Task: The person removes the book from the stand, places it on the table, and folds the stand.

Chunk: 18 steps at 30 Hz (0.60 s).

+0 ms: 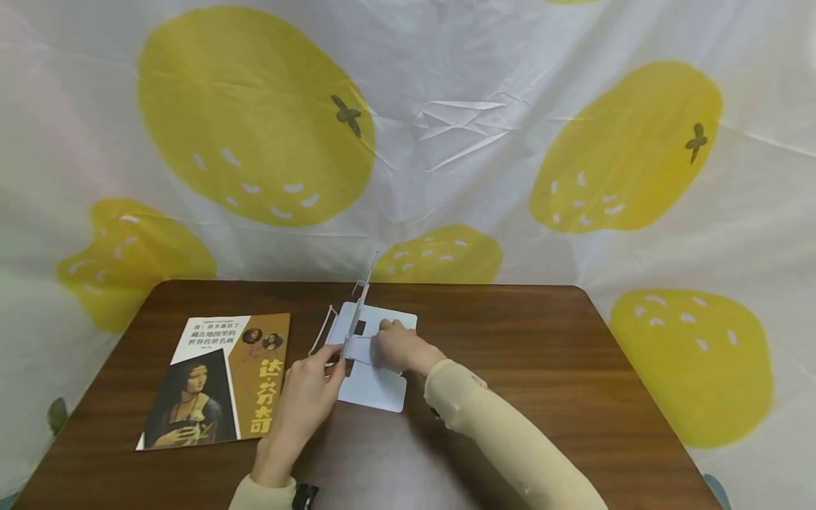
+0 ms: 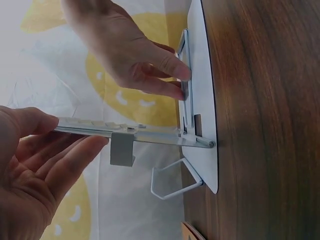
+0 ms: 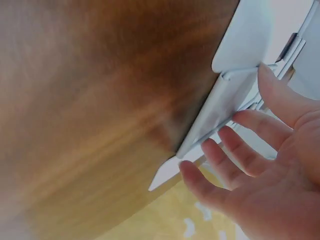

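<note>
A white metal book stand has its flat base plate [image 1: 376, 388] lying on the table, with a hinged panel [image 1: 355, 322] raised steeply above it. My left hand [image 1: 304, 397] pinches the panel's edge between thumb and fingers, as the left wrist view shows. Over the base, my right hand [image 1: 397, 347] holds the stand's wire support [image 2: 188, 105] between thumb and index finger; its other fingers are spread loosely in the right wrist view. A bent wire holder [image 2: 172, 195] sticks out at the panel's far side, and a small clip [image 2: 121, 149] sits on the panel.
Left of the stand, a book [image 1: 261, 375] with a painted portrait on its cover lies flat. Everything rests on a dark brown wooden table [image 1: 542, 397]. Behind it hangs a white cloth [image 1: 459, 163] printed with yellow fruit.
</note>
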{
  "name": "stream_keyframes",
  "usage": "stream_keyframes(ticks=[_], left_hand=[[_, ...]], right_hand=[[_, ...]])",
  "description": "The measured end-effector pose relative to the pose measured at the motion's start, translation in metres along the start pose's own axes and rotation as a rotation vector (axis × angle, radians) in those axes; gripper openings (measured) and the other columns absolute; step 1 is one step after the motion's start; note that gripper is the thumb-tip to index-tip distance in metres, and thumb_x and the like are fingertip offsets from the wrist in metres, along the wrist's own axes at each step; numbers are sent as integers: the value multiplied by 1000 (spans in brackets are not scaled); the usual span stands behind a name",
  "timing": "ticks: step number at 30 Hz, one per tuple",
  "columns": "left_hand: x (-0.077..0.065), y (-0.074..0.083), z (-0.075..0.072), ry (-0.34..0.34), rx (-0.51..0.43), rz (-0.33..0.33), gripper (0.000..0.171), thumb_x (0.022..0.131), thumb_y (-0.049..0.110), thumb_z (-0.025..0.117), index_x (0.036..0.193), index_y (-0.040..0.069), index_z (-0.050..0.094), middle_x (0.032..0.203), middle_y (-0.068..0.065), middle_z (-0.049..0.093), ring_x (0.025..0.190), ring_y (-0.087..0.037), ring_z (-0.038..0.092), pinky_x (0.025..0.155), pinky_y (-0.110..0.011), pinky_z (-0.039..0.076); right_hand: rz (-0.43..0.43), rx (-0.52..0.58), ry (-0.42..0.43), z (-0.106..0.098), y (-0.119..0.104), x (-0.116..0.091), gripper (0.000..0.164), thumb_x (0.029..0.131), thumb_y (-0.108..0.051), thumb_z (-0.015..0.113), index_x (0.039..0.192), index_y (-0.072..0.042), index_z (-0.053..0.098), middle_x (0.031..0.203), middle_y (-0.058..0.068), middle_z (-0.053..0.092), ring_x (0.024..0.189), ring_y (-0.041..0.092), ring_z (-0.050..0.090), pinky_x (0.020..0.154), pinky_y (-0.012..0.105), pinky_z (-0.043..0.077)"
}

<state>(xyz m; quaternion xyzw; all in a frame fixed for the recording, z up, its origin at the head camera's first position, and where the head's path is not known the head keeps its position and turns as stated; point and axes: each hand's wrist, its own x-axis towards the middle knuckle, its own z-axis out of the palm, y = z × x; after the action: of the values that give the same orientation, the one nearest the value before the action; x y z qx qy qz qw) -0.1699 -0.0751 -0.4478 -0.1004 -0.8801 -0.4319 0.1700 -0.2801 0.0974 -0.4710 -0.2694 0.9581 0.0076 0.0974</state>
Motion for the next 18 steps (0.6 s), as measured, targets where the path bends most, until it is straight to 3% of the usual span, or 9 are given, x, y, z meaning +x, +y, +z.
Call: stream_keyframes(ticks=[5,9,14,18], left_hand=[[1,3,4,26,11,10,21,87,2,66,107,-2,71,99,-21,71,81,-26,72,66,-37,58],[-1,7,10,27,44,34,21,84,3,67,104,-1,72,93,-18,73,79,-25,72,63,-38,58],[-2,10,16,38,70,67,19,84,3,68,102,0,73,92,-16,73,79,-26,71,62,-40,57],[-3,10,18,65,79,83,19,83,2,68,101,0,73,93,-18,72,79,-29,71,60,-41,57]], right_hand=[[-36,32,-8,3,7,-10,40,90,-36,69,124,-16,63,126,9,52,111,28,49,83,48,46],[-26,85,-26,-1,21,-18,56,93,-37,65,142,-15,51,141,14,46,126,33,45,93,54,44],[-17,134,10,-32,40,-34,57,95,-31,64,146,-10,46,142,16,46,129,35,44,98,58,40],[-56,93,80,-61,52,-47,49,96,-26,63,141,-10,52,136,14,50,125,34,47,97,58,42]])
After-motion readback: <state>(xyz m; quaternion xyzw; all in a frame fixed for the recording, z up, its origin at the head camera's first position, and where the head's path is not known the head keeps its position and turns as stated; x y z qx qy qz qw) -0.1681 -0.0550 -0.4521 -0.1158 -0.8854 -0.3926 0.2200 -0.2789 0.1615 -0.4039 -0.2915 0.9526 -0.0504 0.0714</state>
